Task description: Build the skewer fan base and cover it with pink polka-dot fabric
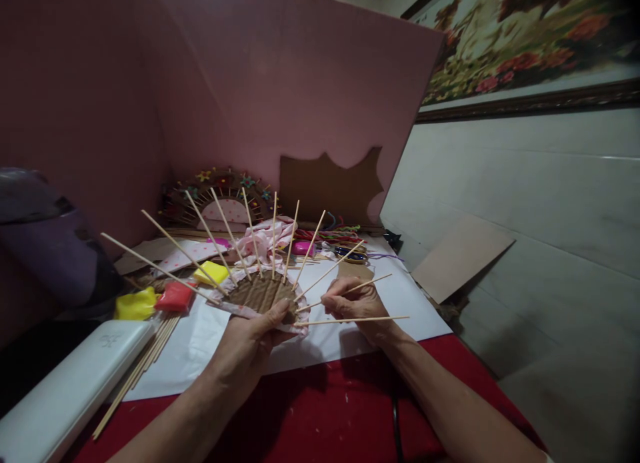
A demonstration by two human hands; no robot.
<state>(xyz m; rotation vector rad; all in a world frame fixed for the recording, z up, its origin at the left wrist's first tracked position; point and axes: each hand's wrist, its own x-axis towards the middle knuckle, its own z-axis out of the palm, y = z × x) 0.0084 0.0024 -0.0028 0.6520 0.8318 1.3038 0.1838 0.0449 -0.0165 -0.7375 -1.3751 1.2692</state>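
My left hand grips the lower edge of a brown corrugated cardboard half-disc, thumb pressed on its face. Several thin wooden skewers fan out of the half-disc like spokes. A patterned ribbon edge runs along its rim. My right hand is closed at the right end of the fan, fingers pinched round the lowest skewers. Both hands hover above a white sheet on a red cloth.
Red and yellow packets, loose skewers and a white box lie left. A finished decorated fan, pink fabric and coloured cords sit behind, before a pink board. Cardboard leans right.
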